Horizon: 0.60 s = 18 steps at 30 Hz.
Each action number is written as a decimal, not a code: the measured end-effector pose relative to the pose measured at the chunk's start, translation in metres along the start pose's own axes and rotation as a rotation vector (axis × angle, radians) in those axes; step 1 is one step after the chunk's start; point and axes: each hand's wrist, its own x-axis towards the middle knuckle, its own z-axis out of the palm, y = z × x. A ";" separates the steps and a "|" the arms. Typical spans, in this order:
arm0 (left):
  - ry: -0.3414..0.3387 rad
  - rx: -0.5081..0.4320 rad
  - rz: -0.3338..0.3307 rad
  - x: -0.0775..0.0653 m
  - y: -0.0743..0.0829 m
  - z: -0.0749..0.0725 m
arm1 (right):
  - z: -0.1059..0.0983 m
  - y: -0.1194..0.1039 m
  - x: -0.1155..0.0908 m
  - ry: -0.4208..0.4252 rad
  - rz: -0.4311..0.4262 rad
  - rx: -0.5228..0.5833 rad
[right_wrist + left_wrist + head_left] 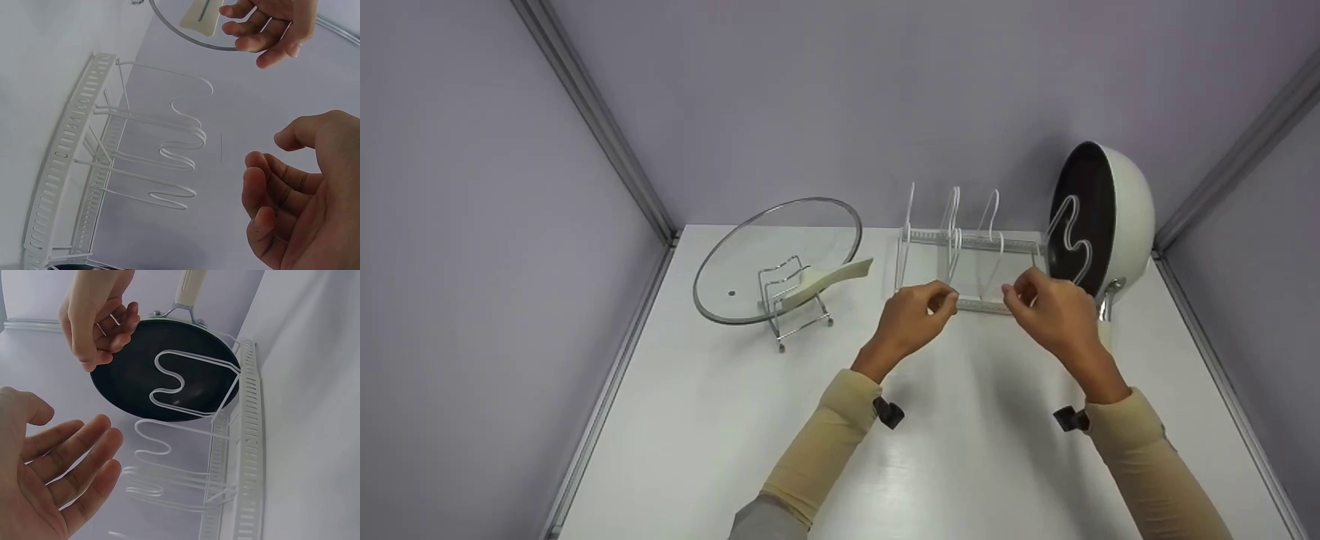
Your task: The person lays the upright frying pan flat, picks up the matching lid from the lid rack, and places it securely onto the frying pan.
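My left hand hovers just in front of a white wire pan rack, its fingers loosely bent around nothing. To its right, my right hand is raised near the rack's right part, thumb and fingers curved and apart, also holding nothing. A white frying pan with a dark inside stands on its edge at the rack's right end, behind a wavy wire divider. In the left wrist view, the pan's cream handle shows beyond the right hand. The other wire dividers hold nothing.
On the left, a glass lid with a cream handle leans in a small chrome stand. Everything stands on a white table enclosed by pale walls at the back and both sides.
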 end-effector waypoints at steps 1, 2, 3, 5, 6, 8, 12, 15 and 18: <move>-0.003 0.000 0.005 0.000 0.001 0.002 | -0.001 0.001 -0.001 0.002 0.003 0.002; -0.008 -0.001 0.012 -0.001 0.001 0.004 | -0.003 0.002 -0.002 0.004 0.007 0.005; -0.013 0.001 0.016 -0.001 0.002 0.006 | -0.005 0.003 -0.004 0.007 0.011 0.009; -0.022 -0.003 0.024 -0.002 0.004 0.009 | -0.008 0.005 -0.007 0.015 0.020 0.014; -0.026 -0.002 0.026 -0.003 0.004 0.011 | -0.010 0.006 -0.008 0.020 0.027 0.018; -0.033 0.002 0.030 -0.004 0.006 0.014 | -0.014 0.008 -0.009 0.031 0.036 0.021; -0.042 0.018 0.031 -0.004 0.010 0.021 | -0.021 0.012 -0.011 0.048 0.057 0.016; -0.051 0.029 0.033 -0.002 0.014 0.026 | -0.025 0.013 -0.011 0.050 0.068 0.009; -0.062 0.038 0.044 0.000 0.017 0.031 | -0.028 0.014 -0.011 0.052 0.069 0.005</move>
